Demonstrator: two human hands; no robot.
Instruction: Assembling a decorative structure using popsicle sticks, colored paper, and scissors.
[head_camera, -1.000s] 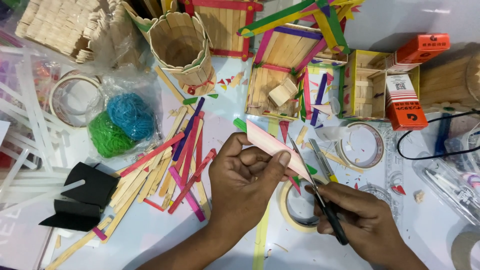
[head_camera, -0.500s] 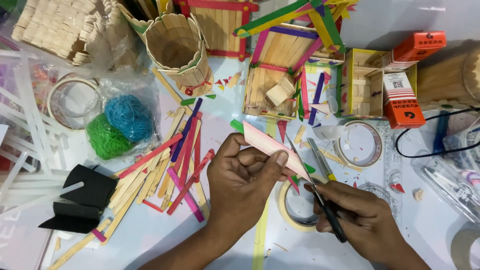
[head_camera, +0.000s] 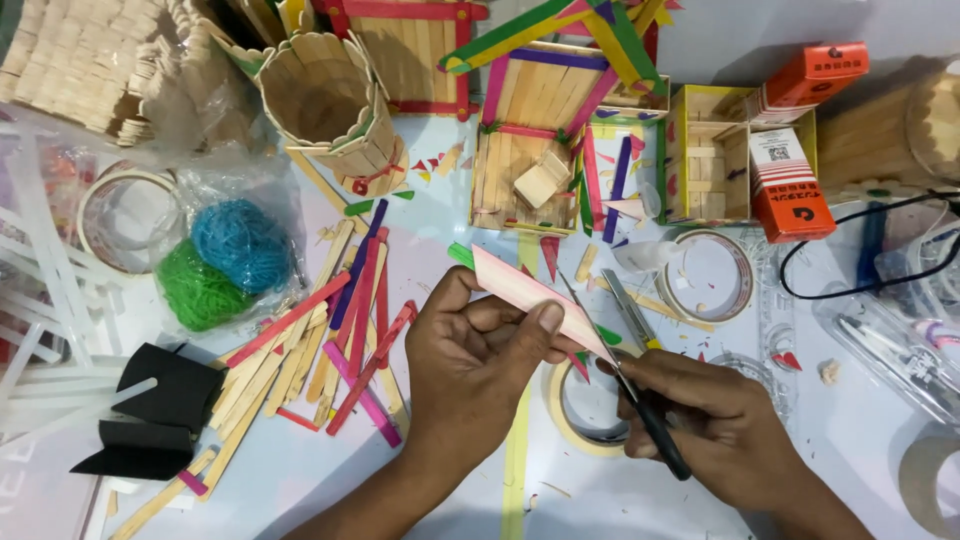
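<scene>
Wooden stick box (head_camera: 520, 165) holds a block; left hand (head_camera: 470, 370) grips pink card (head_camera: 530, 295), right hand (head_camera: 715, 425) scissors (head_camera: 625, 375).

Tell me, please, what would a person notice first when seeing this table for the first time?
At the centre, the left hand pinches a flat pink piece while the right hand cuts it with black-handled scissors. Left of them lies a loose heap of coloured craft sticks, with blue yarn and green yarn in a clear bag. Along the top stand stick-built models, among them a round stick cup.
</scene>
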